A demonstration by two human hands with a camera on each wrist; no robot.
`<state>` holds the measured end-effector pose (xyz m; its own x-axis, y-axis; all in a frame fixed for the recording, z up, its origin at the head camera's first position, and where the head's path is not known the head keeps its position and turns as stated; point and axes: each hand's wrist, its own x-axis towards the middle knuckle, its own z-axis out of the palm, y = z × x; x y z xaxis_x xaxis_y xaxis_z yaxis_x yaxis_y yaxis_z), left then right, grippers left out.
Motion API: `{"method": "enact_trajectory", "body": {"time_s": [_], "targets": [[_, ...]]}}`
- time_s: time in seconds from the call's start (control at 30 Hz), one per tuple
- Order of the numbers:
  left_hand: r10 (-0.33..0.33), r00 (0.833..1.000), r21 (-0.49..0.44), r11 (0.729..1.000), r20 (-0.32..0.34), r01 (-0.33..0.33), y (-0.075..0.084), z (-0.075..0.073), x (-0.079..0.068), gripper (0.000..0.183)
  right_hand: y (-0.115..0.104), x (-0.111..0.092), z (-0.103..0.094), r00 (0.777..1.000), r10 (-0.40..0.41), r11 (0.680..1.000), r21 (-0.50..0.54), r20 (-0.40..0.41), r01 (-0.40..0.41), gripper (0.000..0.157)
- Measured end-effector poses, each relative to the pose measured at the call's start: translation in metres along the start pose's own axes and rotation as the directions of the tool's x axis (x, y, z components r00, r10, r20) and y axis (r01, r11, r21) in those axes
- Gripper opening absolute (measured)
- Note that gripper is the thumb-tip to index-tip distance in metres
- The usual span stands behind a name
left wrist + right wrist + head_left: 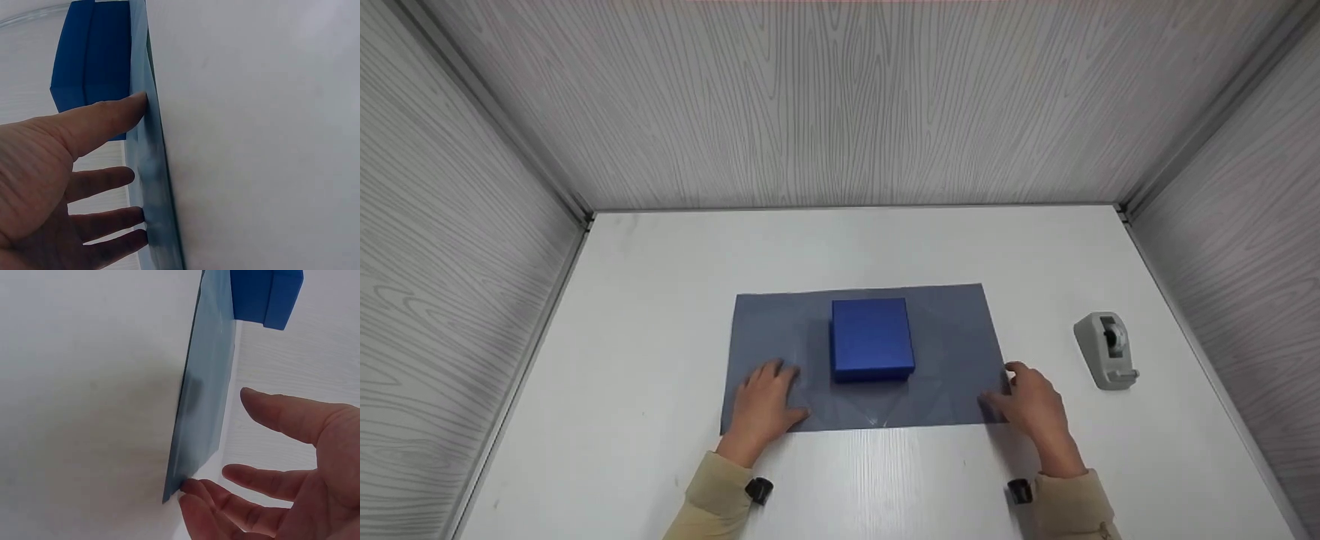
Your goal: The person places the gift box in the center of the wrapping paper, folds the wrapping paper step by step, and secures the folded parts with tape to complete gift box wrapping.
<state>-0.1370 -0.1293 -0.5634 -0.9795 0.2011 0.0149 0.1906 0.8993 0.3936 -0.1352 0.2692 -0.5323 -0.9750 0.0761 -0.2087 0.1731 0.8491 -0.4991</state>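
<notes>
A blue lidded box [872, 337] sits on a flat grey-blue sheet [945, 352] lying on the white table. My left hand [763, 405] rests on the sheet's near left part with fingers spread; in the left wrist view its thumb and fingertips touch the sheet [147, 157]. My right hand [1031, 401] is at the sheet's near right edge. In the right wrist view, some fingers of that hand [281, 495] touch the sheet's corner while the thumb stands off it. Neither hand touches the box.
A grey tape dispenser [1108, 351] with a roll in it stands on the table to the right of my right hand. Wood-grained panels [840, 105] enclose the table [660, 315] at the back, left and right.
</notes>
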Motion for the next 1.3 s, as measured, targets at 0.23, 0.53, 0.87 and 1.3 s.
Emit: {"method": "enact_trajectory", "body": {"time_s": [0.23, 0.53, 0.87, 1.3], "targets": [[0.004, 1.000, -0.005, 1.000, -0.017, -0.004, -0.001, 0.002, 0.000, 0.063, 0.000, 0.001, 0.003, 1.000, 0.023, 0.999, 0.036, -0.001, -0.023, 0.067], [-0.001, 1.000, -0.003, 1.000, -0.019, 0.000, 0.000, 0.002, 0.000, 0.064, 0.001, 0.003, 0.003, 0.989, 0.086, 0.885, 0.446, 0.121, -0.132, 0.072], [-0.009, 1.000, 0.004, 1.000, -0.019, 0.009, 0.001, 0.002, 0.000, 0.063, 0.002, 0.012, 0.004, 0.973, 0.080, 0.676, 0.705, 0.219, -0.214, 0.081], [0.003, 0.999, -0.005, 1.000, -0.037, -0.004, 0.000, 0.003, 0.000, 0.062, 0.013, 0.009, -0.008, 0.981, 0.193, 0.876, 0.450, 0.008, -0.176, 0.031]]}}
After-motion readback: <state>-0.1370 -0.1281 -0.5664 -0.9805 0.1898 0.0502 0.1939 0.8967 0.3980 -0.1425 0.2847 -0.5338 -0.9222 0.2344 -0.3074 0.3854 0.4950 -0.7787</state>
